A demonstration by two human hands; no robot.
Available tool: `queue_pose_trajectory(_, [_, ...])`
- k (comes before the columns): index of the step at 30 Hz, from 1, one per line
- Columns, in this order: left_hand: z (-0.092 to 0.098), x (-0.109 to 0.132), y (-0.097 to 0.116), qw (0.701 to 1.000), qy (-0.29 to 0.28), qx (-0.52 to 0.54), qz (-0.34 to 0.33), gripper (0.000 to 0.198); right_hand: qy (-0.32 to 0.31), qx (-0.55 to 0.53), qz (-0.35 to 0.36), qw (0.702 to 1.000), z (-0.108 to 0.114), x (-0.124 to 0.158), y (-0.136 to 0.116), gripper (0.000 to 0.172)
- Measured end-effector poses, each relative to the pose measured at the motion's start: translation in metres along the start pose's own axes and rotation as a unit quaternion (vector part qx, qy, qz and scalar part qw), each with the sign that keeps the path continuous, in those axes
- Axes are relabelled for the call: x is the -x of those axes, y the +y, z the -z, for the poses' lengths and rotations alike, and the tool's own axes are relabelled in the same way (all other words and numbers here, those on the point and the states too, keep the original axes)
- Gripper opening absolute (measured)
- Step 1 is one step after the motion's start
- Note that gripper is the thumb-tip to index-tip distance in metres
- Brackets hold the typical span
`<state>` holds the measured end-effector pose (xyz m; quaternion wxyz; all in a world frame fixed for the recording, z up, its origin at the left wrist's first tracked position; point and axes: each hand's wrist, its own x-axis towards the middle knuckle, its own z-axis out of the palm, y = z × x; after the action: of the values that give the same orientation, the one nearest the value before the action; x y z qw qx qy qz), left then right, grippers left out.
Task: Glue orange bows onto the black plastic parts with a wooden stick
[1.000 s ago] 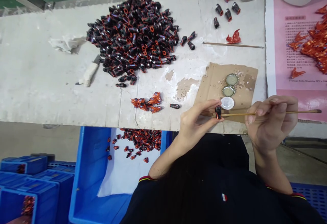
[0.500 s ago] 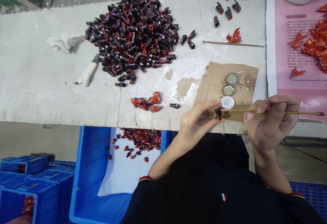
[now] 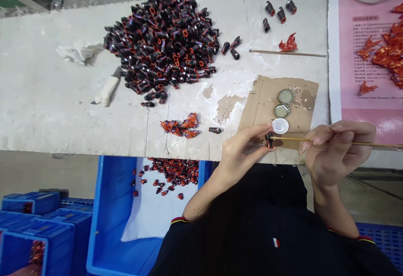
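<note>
My left hand point(image 3: 241, 152) pinches a small black and orange tube piece point(image 3: 269, 140) between thumb and fingers, just over the table's front edge. My right hand point(image 3: 336, 150) grips a thin wooden stick point(image 3: 371, 144) whose tip touches that piece. Right behind the piece lies a brown cardboard sheet point(image 3: 264, 99) carrying a white cap point(image 3: 280, 126) and two metal bottle caps point(image 3: 282, 111). A big heap of the same black and orange pieces point(image 3: 163, 40) lies at the back of the white table point(image 3: 47, 99).
A few orange-finned pieces point(image 3: 181, 127) and one loose tube point(image 3: 215, 130) lie left of my left hand. A blue bin point(image 3: 107, 217) under the table edge holds more pieces. A second stick point(image 3: 286, 53), a wrapped knife point(image 3: 108, 91) and a pink sheet point(image 3: 362, 57) with red fins lie around.
My right hand has slid slightly right and down, drawing the stick outward; its far end now leaves the picture. My left hand keeps the piece in place.
</note>
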<state>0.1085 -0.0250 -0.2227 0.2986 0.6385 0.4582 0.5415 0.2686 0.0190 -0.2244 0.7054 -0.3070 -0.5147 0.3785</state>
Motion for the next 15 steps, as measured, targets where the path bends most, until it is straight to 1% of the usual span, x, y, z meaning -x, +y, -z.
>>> queue_pose_trajectory(5, [0.001, 0.003, 0.0, 1.0, -0.013, -0.027, -0.006, 0.04, -0.034, 0.08, 0.066, 0.994, 0.005, -0.002, -0.003, 0.01])
queue_pose_trajectory(9, [0.003, 0.004, 0.004, 0.997, -0.033, -0.072, -0.016, 0.038, -0.051, 0.133, 0.099, 0.985, 0.005, -0.008, -0.009, 0.014])
queue_pose_trajectory(11, [0.004, 0.003, 0.008, 0.994, -0.04, -0.095, -0.028, 0.037, -0.048, 0.152, 0.099, 0.982, 0.003, -0.008, -0.014, 0.014])
queue_pose_trajectory(13, [0.005, 0.003, 0.012, 0.992, -0.042, -0.114, -0.041, 0.036, -0.037, 0.188, 0.078, 0.978, 0.001, -0.006, -0.022, 0.013])
queue_pose_trajectory(15, [0.005, 0.002, 0.014, 0.989, -0.043, -0.128, -0.05, 0.035, -0.04, 0.23, 0.056, 0.971, 0.0, -0.001, -0.03, 0.011])
